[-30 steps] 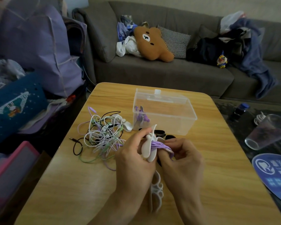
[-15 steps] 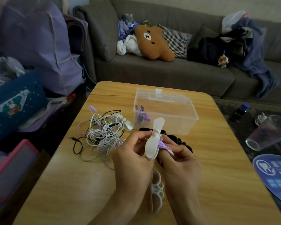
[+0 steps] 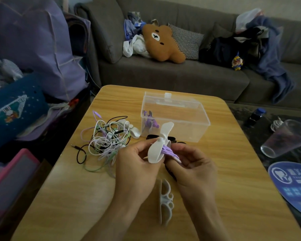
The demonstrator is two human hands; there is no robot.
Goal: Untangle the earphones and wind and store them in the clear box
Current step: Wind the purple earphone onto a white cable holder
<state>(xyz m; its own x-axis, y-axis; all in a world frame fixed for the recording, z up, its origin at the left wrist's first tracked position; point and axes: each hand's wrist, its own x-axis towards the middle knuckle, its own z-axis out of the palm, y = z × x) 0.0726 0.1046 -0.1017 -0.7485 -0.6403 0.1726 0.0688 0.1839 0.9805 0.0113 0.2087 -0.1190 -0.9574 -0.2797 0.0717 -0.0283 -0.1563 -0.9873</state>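
Observation:
Above the wooden table (image 3: 233, 171), my left hand (image 3: 135, 164) grips a white winder (image 3: 159, 145) with a purple earphone cord (image 3: 169, 152) wrapped round its middle. My right hand (image 3: 193, 167) pinches that cord at the winder's right side. A tangle of white, purple, green and black earphones (image 3: 106, 140) lies to the left. The clear box (image 3: 174, 117) stands behind my hands, lid shut, with a purple wound set (image 3: 150, 122) inside at its left end.
A second white winder (image 3: 165, 200) lies on the table between my wrists; black winders (image 3: 153, 136) sit in front of the box. A tipped plastic cup (image 3: 283, 138) and a blue fan (image 3: 294, 185) lie on the dark table at right. A sofa with a bear cushion (image 3: 162, 42) stands behind.
The white winder has been turned more upright, its upper flap now unfolded and standing toward the box. My hands stay together on the winder and cord.

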